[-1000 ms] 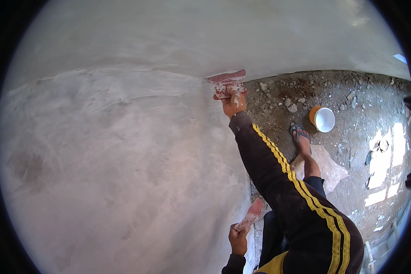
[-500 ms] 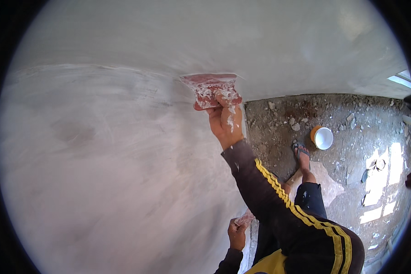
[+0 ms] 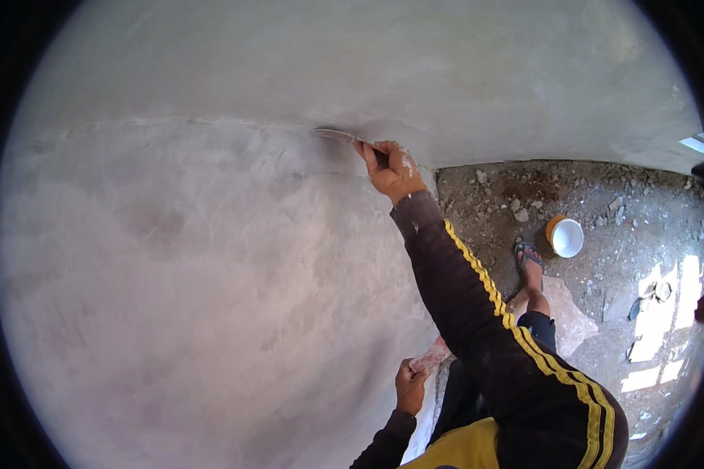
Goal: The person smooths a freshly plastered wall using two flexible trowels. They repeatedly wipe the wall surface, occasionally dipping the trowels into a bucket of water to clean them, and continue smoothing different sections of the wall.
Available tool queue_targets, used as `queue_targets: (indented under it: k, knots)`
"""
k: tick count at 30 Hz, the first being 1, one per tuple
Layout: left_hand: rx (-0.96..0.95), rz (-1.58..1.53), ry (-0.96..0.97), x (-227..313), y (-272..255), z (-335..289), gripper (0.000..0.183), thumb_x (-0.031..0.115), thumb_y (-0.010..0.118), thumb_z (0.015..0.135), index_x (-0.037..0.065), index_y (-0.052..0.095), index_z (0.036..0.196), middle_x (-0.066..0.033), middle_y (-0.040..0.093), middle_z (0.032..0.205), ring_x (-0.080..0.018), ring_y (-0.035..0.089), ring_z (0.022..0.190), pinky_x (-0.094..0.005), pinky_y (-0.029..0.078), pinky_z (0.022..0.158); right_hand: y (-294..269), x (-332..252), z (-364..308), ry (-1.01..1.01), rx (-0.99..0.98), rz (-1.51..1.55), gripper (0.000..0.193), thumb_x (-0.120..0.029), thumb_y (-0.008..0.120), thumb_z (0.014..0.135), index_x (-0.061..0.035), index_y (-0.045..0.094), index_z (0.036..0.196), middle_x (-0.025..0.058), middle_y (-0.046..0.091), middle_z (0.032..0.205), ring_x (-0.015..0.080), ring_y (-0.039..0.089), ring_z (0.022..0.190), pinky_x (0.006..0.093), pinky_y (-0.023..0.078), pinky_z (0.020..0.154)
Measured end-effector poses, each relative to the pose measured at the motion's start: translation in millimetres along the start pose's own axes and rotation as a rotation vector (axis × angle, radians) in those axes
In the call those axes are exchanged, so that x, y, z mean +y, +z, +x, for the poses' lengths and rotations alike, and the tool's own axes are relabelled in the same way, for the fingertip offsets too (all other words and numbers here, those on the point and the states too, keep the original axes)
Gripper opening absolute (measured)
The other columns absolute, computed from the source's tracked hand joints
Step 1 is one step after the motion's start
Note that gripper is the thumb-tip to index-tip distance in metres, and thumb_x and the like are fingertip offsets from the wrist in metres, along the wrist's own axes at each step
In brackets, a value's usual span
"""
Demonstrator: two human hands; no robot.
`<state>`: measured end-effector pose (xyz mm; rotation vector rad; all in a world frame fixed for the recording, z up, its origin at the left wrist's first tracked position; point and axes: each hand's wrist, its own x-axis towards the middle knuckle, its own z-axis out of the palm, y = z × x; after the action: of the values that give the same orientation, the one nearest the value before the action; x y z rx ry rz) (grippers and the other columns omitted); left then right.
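Note:
My right hand, spotted with white paste, is raised to the corner where two wall faces meet. It is closed round a red putty spreader, which now shows nearly edge-on with its blade along the corner line. Lower down, near my body, my left hand grips a second red, paste-smeared spreader. The pale wall beside my left hand has a smooth, patchy coat, and the greyer wall lies beyond the corner.
On the rubble-strewn floor to the right stands an orange bucket with a white inside. My sandalled foot is close to it, beside a pale flat sheet. Patches of sunlight and small round items lie farther right.
The right hand's spreader has tilted from showing its broad face to nearly edge-on, and the hand has rolled with it. My left hand keeps its grip and sits slightly higher.

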<state>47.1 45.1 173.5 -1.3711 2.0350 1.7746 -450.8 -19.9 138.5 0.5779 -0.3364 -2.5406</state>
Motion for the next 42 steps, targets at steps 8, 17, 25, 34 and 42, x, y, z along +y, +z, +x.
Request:
queue_targets:
  k: [8, 17, 25, 34, 42]
  knots:
    - [0.011, 0.133, 0.042, 22, 9, 12, 0.022, -0.001, 0.062, 0.093, 0.0, 0.056, 0.114, -0.0077, 0.066, 0.109, -0.0154, 0.065, 0.101, -0.0322, 0.054, 0.095, -10, -4, -28, -0.132, -0.046, 0.193, 0.017, -0.002, 0.053, 0.103, 0.0072, 0.059, 0.116, 0.0173, 0.068, 0.121, 0.0264, 0.066, 0.12, 0.0339, 0.062, 0.095]
    - [0.02, -0.056, -0.009, 11, 23, 7, 0.024, -0.003, 0.064, 0.091, -0.001, 0.058, 0.114, -0.007, 0.068, 0.106, -0.0146, 0.066, 0.098, -0.0304, 0.053, 0.091, -128, -26, -54, -0.801, 0.062, -1.136, 0.034, -0.012, 0.075, 0.088, -0.0009, 0.066, 0.12, 0.0154, 0.072, 0.115, 0.028, 0.07, 0.108, 0.0378, 0.057, 0.091]
    - [-0.001, 0.072, 0.05, 17, 6, 7, 0.024, -0.005, 0.059, 0.093, 0.001, 0.056, 0.115, -0.008, 0.066, 0.112, -0.0164, 0.067, 0.103, -0.0332, 0.056, 0.096, -33, 12, -55, -0.478, 0.185, -0.207, 0.026, -0.005, 0.069, 0.092, -0.0057, 0.064, 0.117, 0.0075, 0.07, 0.108, 0.0229, 0.071, 0.094, 0.041, 0.062, 0.076]
    - [0.046, 0.038, 0.156, 46, -24, -19, 0.023, -0.007, 0.061, 0.088, 0.002, 0.057, 0.11, -0.0023, 0.06, 0.096, -0.0131, 0.06, 0.088, -0.0291, 0.051, 0.086, 129, 88, -111, -0.645, -0.001, -0.302, 0.022, 0.004, 0.065, 0.091, -0.0036, 0.064, 0.112, 0.0049, 0.067, 0.098, 0.0163, 0.065, 0.079, 0.032, 0.055, 0.069]
    - [0.072, -0.04, 0.33, 34, -38, -21, 0.03, -0.008, 0.056, 0.086, -0.001, 0.057, 0.116, -0.0059, 0.062, 0.101, -0.0133, 0.059, 0.098, -0.0261, 0.048, 0.088, 280, 131, -169, -0.799, -0.138, -0.417, 0.003, 0.001, 0.066, 0.092, 0.0027, 0.064, 0.092, 0.0029, 0.063, 0.081, 0.0121, 0.061, 0.068, 0.0293, 0.052, 0.061]
